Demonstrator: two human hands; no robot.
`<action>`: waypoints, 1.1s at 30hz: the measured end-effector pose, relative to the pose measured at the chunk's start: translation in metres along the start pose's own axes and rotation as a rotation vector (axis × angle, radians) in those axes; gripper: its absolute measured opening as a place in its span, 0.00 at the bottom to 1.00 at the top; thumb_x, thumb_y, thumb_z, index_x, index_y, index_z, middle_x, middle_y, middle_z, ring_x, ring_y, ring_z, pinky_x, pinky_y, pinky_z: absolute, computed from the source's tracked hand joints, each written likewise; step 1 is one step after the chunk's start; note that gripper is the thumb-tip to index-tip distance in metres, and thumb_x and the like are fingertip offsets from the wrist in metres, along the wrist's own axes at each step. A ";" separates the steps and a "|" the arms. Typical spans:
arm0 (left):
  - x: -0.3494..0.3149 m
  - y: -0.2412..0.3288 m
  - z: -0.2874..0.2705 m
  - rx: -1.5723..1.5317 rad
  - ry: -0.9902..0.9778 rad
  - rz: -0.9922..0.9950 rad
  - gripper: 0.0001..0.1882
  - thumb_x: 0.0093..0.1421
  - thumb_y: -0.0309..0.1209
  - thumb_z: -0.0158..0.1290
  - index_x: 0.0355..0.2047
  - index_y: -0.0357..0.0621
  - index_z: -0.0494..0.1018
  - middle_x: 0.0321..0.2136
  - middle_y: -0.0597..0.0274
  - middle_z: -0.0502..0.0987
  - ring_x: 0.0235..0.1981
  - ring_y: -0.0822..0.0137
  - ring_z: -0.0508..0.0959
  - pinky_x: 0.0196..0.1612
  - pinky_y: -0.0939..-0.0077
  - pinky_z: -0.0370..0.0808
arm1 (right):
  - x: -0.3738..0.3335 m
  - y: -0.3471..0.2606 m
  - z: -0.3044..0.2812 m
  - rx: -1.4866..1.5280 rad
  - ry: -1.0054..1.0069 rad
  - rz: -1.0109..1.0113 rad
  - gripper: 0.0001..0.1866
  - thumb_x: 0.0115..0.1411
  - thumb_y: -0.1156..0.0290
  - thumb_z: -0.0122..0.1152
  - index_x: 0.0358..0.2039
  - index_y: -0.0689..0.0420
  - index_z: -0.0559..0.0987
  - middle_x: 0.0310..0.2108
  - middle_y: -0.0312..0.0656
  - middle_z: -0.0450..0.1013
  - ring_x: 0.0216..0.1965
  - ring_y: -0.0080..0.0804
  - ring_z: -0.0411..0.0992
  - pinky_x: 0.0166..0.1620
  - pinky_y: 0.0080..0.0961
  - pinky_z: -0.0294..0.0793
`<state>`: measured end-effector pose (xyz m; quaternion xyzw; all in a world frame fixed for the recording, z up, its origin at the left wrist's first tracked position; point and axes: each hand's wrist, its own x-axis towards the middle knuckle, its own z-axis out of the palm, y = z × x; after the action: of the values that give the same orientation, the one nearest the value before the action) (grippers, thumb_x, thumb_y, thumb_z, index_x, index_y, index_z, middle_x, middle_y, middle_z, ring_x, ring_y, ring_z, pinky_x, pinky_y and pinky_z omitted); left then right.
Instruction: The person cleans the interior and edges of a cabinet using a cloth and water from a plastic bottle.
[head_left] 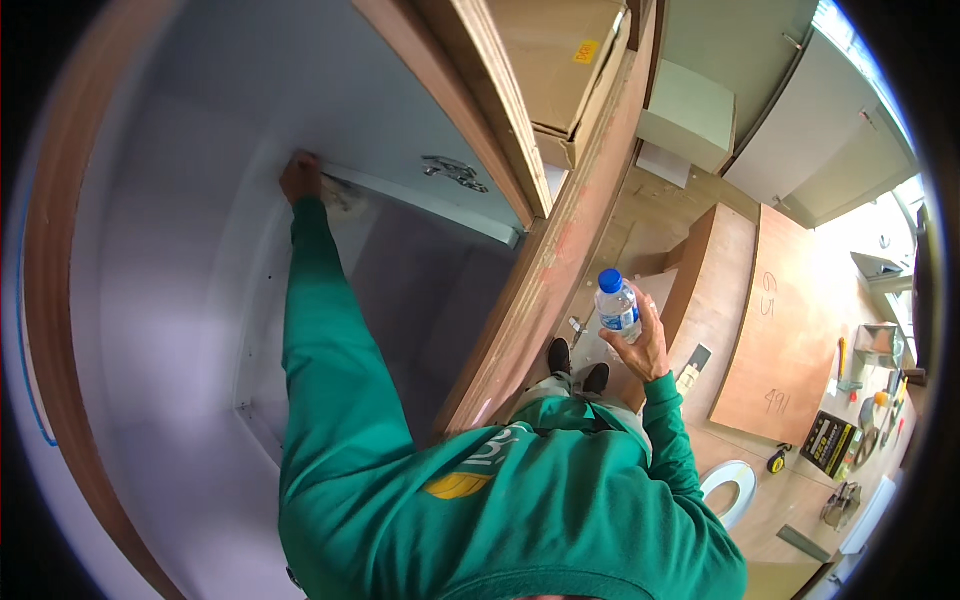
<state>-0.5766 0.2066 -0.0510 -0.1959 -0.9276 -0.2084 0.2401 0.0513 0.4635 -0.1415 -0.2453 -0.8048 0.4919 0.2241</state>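
Observation:
My right hand [643,345] is wrapped round a small clear plastic water bottle [617,315] with a blue cap, held upright in front of my body. My left arm reaches deep into a white-lined cabinet [180,230]. At its inner back corner my left hand [301,178] is closed, close to the end of a white ledge [430,203]; whatever its fingers hold is hidden. Just beside that hand shows a pale, blurry patch [345,198]. A metal hinge [455,172] is fixed on the grey panel above the ledge.
A cardboard box [550,60] sits beyond the cabinet's wooden edge [500,360]. To my right lie large wooden panels [770,320], a tape measure [778,459], a roll of white edging [730,490], a black-and-yellow box [832,444] and several small tools. White cabinets [690,115] stand farther off.

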 end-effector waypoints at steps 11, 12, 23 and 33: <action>-0.177 0.166 -0.058 -0.590 -0.109 0.343 0.06 0.56 0.18 0.54 0.25 0.41 0.72 0.29 0.58 0.79 0.34 0.62 0.81 0.42 0.69 0.76 | 0.024 -0.024 0.023 -0.003 -0.095 -0.179 0.43 0.45 0.68 0.75 0.63 0.59 0.67 0.51 0.52 0.71 0.54 0.53 0.68 0.59 0.44 0.66; -0.173 0.164 -0.057 -0.579 -0.104 0.322 0.06 0.56 0.17 0.54 0.25 0.41 0.72 0.29 0.57 0.79 0.35 0.62 0.81 0.42 0.69 0.76 | 0.026 -0.029 0.022 0.031 -0.100 -0.154 0.43 0.45 0.68 0.75 0.63 0.59 0.67 0.51 0.53 0.71 0.54 0.53 0.68 0.59 0.44 0.66; -0.026 0.022 0.025 -0.474 0.362 -0.320 0.05 0.55 0.20 0.56 0.24 0.43 0.76 0.28 0.57 0.80 0.32 0.61 0.79 0.39 0.65 0.75 | -0.020 -0.017 -0.007 -0.032 -0.022 -0.068 0.43 0.45 0.68 0.75 0.63 0.57 0.67 0.54 0.54 0.70 0.55 0.55 0.68 0.62 0.44 0.64; -0.108 0.075 0.027 -1.155 0.432 -0.464 0.03 0.57 0.21 0.58 0.27 0.40 0.76 0.31 0.61 0.78 0.34 0.66 0.77 0.42 0.69 0.75 | -0.035 -0.010 -0.017 0.173 0.015 0.108 0.41 0.48 0.67 0.74 0.62 0.62 0.67 0.53 0.50 0.69 0.57 0.47 0.69 0.60 0.41 0.69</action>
<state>-0.4647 0.2538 -0.1077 -0.0417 -0.6158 -0.7536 0.2262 0.0864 0.4496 -0.1298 -0.2719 -0.7433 0.5689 0.2234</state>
